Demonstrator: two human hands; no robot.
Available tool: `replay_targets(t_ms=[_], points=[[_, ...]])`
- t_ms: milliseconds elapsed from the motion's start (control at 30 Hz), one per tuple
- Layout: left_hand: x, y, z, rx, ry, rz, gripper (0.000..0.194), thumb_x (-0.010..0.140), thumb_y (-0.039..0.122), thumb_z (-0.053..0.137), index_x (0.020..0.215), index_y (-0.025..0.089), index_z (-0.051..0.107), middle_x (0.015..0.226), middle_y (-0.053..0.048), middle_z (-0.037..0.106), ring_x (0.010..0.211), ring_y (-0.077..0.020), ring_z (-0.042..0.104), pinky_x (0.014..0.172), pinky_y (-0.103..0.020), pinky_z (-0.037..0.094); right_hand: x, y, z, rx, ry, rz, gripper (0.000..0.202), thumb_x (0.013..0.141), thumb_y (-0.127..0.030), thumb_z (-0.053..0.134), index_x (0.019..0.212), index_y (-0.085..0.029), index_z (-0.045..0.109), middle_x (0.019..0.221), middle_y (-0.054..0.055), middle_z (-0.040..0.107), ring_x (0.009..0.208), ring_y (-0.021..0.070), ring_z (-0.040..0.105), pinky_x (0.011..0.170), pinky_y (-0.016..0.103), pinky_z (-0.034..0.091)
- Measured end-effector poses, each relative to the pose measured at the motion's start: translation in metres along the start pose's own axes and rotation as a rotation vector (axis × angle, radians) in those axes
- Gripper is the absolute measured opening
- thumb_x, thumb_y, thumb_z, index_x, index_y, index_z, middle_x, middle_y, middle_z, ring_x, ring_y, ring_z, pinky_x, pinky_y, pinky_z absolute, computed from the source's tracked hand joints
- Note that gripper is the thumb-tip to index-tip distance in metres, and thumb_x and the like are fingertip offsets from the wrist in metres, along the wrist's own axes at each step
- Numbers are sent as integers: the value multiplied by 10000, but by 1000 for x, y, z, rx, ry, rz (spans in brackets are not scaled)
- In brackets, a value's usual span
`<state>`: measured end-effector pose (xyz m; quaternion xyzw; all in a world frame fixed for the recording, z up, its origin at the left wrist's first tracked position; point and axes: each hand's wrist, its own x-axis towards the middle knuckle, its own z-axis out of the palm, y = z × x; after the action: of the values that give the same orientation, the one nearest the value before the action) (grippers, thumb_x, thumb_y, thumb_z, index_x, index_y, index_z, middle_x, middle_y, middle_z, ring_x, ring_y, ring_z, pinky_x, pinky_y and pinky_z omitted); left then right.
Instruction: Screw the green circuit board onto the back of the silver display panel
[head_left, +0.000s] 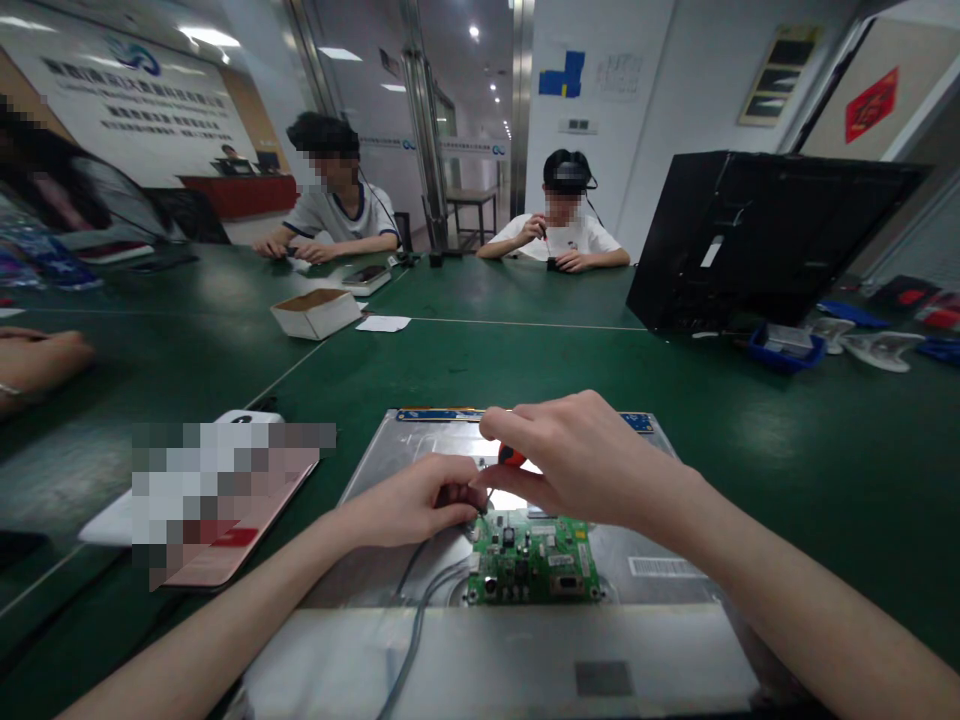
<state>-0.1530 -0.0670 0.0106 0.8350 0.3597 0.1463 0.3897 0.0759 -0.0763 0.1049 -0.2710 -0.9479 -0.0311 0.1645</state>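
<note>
A flat metal panel (360, 640) lies in front of me, with a green circuit board (532, 560) on its middle and grey cables (420, 625) running from the board's left side. My right hand (577, 460) is closed around a red and black screwdriver handle (511, 456), above the board's upper left corner. Just left of it, my left hand (435, 500) has its fingers pinched together at that same corner, by a thin dark wire; what they hold is too small to name. A blue strip (442, 415) runs along the panel's far edge.
Phones (277, 500) lie on the green table (465, 370) at left. An open white box (315, 315) stands farther back. A black monitor (750, 240) and a blue tray (786, 350) are at right. Two people sit opposite; another person's hand (37, 365) shows at left.
</note>
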Motion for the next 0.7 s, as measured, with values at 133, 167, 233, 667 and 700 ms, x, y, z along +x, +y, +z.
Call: replay_targets(t_ms=[133,167,233,667,700], points=[[0,0,1,15,22,-3,107,848,258,588,894,171,630,824,-26,661,725,-188,603,660,-287,479,0,-2,3,-10,36,-20,225,983,-395,491,932,-189,565,738,-13,638,543,108,475,483,261,181],[0,1,1,19,32,-4,103,842,251,582,889,171,627,818,-25,657,718,-187,600,652,-285,478,0,-2,4,-8,53,-31,224,988,-389,480,929,-191,567,727,-16,627,538,105,463,481,260,178],[0,2,2,23,45,-5,103,834,239,571,892,171,621,801,-22,648,707,-184,592,642,-280,476,0,-3,6,2,87,-49,197,989,-357,473,936,-191,567,726,-16,617,544,103,458,478,257,180],[1,9,-1,-14,26,27,138,818,161,567,928,179,648,782,-16,636,662,-167,556,606,-265,453,3,-5,15,217,88,-15,313,979,-264,462,1258,-129,417,903,54,670,742,157,597,552,248,307],[1,10,0,-18,27,30,139,819,161,566,931,179,648,785,-17,636,663,-167,556,608,-266,454,3,-4,15,224,86,-5,312,973,-259,468,1252,-128,419,898,54,671,738,159,597,556,252,307]])
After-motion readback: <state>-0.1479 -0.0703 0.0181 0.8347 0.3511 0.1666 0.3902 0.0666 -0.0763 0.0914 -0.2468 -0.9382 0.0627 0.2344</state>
